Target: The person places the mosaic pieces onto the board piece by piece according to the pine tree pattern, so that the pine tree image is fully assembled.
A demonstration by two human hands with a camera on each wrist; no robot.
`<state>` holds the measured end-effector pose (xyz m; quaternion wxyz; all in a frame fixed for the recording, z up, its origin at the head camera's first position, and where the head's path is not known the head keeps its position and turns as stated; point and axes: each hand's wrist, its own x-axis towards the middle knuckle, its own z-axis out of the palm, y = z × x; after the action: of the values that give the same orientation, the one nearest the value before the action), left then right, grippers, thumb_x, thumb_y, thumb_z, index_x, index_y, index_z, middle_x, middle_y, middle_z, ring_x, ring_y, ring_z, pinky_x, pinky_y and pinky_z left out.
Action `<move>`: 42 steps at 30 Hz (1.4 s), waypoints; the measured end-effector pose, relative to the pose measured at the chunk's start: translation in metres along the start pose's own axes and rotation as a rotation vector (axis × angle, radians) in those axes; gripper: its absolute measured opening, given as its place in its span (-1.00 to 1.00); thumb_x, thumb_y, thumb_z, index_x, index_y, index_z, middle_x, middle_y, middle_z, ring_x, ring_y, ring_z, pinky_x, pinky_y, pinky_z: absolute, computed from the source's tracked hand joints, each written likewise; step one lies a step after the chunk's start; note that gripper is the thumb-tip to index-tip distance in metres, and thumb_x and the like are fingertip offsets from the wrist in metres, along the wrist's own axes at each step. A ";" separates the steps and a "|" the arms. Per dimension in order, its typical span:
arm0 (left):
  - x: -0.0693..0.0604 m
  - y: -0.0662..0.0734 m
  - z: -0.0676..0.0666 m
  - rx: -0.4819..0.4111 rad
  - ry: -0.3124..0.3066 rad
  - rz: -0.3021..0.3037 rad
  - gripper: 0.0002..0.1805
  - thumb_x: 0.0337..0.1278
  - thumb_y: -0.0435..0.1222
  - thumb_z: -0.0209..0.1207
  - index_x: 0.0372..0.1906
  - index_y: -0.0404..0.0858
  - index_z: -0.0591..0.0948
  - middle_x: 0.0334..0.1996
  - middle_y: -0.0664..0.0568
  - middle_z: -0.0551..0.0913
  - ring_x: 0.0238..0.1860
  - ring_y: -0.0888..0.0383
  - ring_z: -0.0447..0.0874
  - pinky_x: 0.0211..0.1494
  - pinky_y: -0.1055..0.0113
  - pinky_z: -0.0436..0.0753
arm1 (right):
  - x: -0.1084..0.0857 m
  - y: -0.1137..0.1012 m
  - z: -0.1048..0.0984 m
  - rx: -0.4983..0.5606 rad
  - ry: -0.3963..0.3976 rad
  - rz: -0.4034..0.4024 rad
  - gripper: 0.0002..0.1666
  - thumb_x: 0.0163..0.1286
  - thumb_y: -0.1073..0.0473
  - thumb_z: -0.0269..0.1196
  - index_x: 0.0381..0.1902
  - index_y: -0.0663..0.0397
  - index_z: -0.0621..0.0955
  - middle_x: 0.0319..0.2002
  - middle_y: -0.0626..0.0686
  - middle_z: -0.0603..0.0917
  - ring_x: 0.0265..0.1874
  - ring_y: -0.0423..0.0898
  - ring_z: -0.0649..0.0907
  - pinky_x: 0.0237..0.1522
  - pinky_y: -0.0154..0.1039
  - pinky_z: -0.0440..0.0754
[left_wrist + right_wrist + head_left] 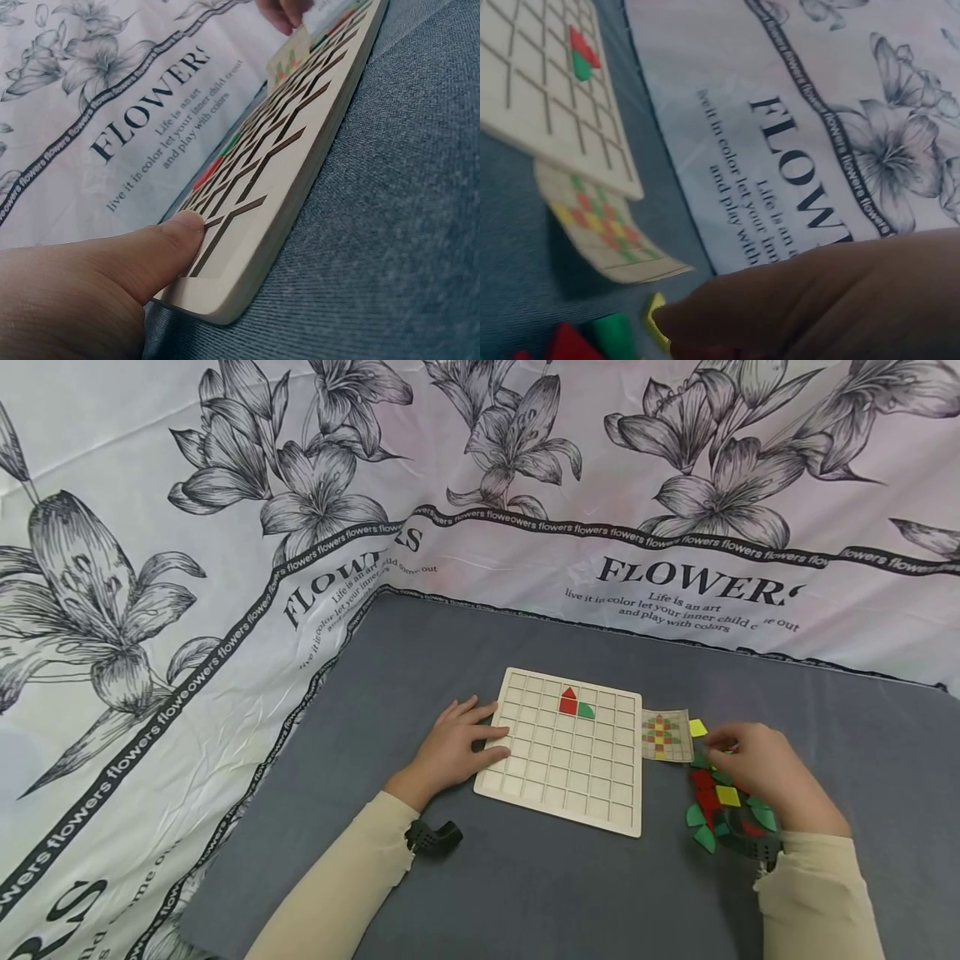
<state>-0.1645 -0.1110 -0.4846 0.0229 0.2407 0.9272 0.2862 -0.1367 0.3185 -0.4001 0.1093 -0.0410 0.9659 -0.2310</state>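
A pale wooden grid board (558, 777) lies on the grey table, with a red triangle (569, 692), a red square (568, 706) and a green quarter-round piece (586, 711) in its upper cells. My left hand (450, 747) rests at the board's left edge, fingers spread; its thumb (169, 244) presses the top surface near a corner. Over a pile of coloured pieces (705, 802) right of the board, my right hand (765, 768) has its fingers bent downward. A yellow piece (657, 321) is by its fingertips. Whether they pinch a piece is hidden.
A small pattern card (667, 735) with a coloured design adjoins the board's right edge. One yellow square (698, 727) lies beside the card. Flower-printed cloth (510, 552) stands behind and along the left of the grey tabletop (525, 893).
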 end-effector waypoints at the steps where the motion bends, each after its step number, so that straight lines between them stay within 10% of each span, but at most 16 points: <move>1: 0.000 0.000 0.000 -0.002 0.002 0.001 -0.50 0.38 0.07 0.33 0.30 -0.02 0.72 0.57 -0.01 0.39 0.67 -0.15 0.08 0.74 -0.12 -0.06 | 0.001 0.002 0.003 0.003 -0.013 0.005 -0.63 0.48 0.20 0.30 0.05 0.44 0.70 -0.10 0.39 0.74 -0.30 0.13 0.70 -0.39 -0.06 0.68; 16: 0.000 0.001 0.000 -0.020 0.014 0.002 -0.51 0.35 0.05 0.36 0.28 -0.02 0.73 0.56 -0.01 0.41 0.66 -0.15 0.09 0.74 -0.12 -0.06 | 0.009 0.012 0.019 -0.011 -0.039 0.037 -0.45 0.37 0.14 0.42 0.07 0.59 0.65 -0.12 0.43 0.73 -0.19 0.25 0.71 -0.21 0.15 0.75; 30: -0.003 -0.002 0.002 -0.028 0.017 -0.002 -0.51 0.36 0.05 0.36 0.29 -0.01 0.73 0.56 0.00 0.40 0.67 -0.14 0.09 0.74 -0.11 -0.07 | 0.008 0.008 0.022 0.034 0.034 0.042 -0.65 0.40 0.17 0.38 -0.04 0.39 0.67 -0.13 0.37 0.75 -0.28 0.11 0.70 -0.39 -0.15 0.66; 42: -0.001 -0.005 0.005 -0.012 0.011 0.007 -0.51 0.38 0.07 0.33 0.30 0.00 0.72 0.57 0.01 0.38 0.67 -0.14 0.07 0.74 -0.11 -0.07 | 0.003 -0.003 0.010 0.105 0.270 0.062 -0.61 0.55 0.07 0.28 0.09 0.30 0.70 -0.10 0.33 0.76 -0.25 0.15 0.72 -0.46 -0.22 0.61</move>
<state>-0.1650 -0.1125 -0.4911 0.0183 0.2422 0.9247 0.2932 -0.1372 0.3113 -0.4082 -0.0123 0.0261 0.9593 -0.2809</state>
